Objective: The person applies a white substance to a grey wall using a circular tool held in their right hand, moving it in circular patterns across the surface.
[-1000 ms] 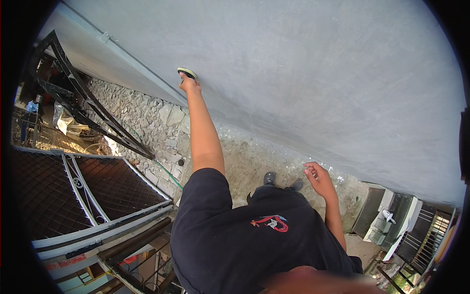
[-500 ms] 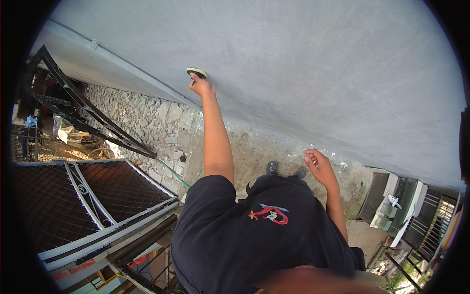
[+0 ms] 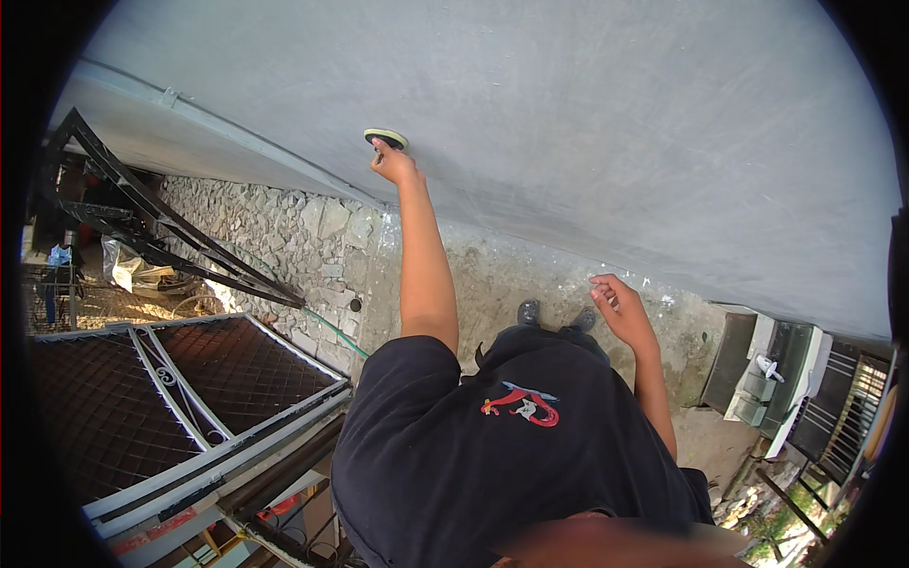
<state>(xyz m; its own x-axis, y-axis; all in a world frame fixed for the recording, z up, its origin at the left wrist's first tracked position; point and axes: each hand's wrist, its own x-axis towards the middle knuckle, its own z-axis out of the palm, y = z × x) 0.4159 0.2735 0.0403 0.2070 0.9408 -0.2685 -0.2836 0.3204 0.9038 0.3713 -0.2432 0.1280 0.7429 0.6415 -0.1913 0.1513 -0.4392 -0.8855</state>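
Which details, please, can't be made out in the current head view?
Head view, round pad: the face toward the wall, hidden by its own back.
Head view, left hand: some fingers, hidden by the hand itself.
Head view, trousers: mostly hidden by the shirt.
Head view, mesh panel: left end, cut off by the dark rim.

Fisheye view in soft, diffuse daylight. The grey wall (image 3: pixel 606 123) is fairly evenly lit, dimming toward its foot. Warm sunlight brightens the ground (image 3: pixel 90 305) at far left; brighter spots dot the lower right. Black vignetting rounds the corners, the mesh gate (image 3: pixel 90 407) bows, and a blurred smear veils the bottom edge.
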